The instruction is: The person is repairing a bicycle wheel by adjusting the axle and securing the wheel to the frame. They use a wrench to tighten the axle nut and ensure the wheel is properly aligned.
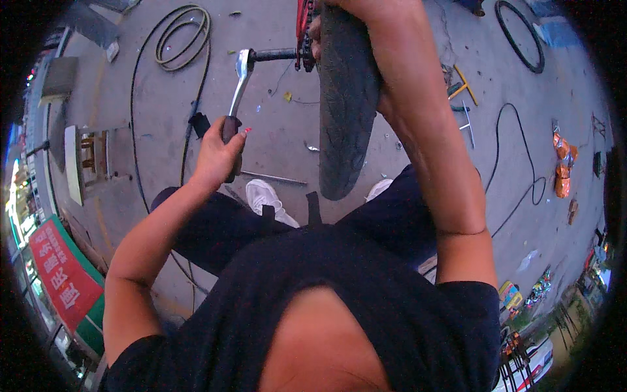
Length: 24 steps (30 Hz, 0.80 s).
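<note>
My left hand (219, 153) is closed round the dark handle of a ratchet wrench (242, 78) with a shiny metal head. From that head a dark extension bar with a socket (274, 54) reaches right to the chain and sprocket (305, 55) beside a wheel with a black tyre (346, 111). The wheel stands upright between my knees. My right arm crosses beyond it, and the fingers of my right hand (316, 39) show on the tyre's left side by the chain, curled over the wheel. Most of that hand is cut off or hidden. A red frame part (303, 19) rises above the sprocket.
On the concrete ground lie a coiled hose (185, 65), a metal rod (274, 178) and a yellow T-handle tool (465, 85). A loose black tyre (520, 36), a black cable (499, 150) and an orange package (563, 166) are to the right. A wooden stool (95, 153) stands left.
</note>
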### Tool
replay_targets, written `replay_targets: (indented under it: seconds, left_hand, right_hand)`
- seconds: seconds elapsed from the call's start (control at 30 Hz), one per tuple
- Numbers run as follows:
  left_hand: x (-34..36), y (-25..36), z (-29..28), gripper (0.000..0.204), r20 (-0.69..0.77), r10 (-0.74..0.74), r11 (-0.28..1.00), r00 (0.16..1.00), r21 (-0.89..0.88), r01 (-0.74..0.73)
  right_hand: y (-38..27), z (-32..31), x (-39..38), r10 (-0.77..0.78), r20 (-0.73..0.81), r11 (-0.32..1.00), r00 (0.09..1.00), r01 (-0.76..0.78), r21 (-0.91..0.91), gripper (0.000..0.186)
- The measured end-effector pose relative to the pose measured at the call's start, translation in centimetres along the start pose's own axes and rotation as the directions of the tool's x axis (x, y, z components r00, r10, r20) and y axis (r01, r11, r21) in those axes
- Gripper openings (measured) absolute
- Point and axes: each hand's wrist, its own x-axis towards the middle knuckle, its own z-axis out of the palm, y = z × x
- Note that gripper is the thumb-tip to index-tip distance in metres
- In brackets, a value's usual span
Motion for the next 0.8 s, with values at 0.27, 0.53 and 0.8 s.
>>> replay_targets:
  seconds: [0.27,0.53,0.8]
  left_hand:
    - [0.4,-2.9,1.4,0.024,-0.128,0.245,0.948,0.961,0.240,-0.209]
    - [0.9,-4.4,2.8,0.027,-0.203,0.173,0.974,0.964,0.180,-0.136]
    - [0.6,-3.4,3.1,0.027,-0.212,0.261,0.938,0.942,0.284,-0.196]
  right_hand:
    - [-1.1,0.3,-1.0,0.035,0.062,0.993,0.997,-0.042,0.109,0.019]
    - [-0.3,0.1,-0.6,-0.013,0.049,0.999,0.999,0.011,0.046,0.020]
    - [-1.5,0.1,-0.8,0.075,0.063,0.991,0.995,-0.081,0.104,0.027]
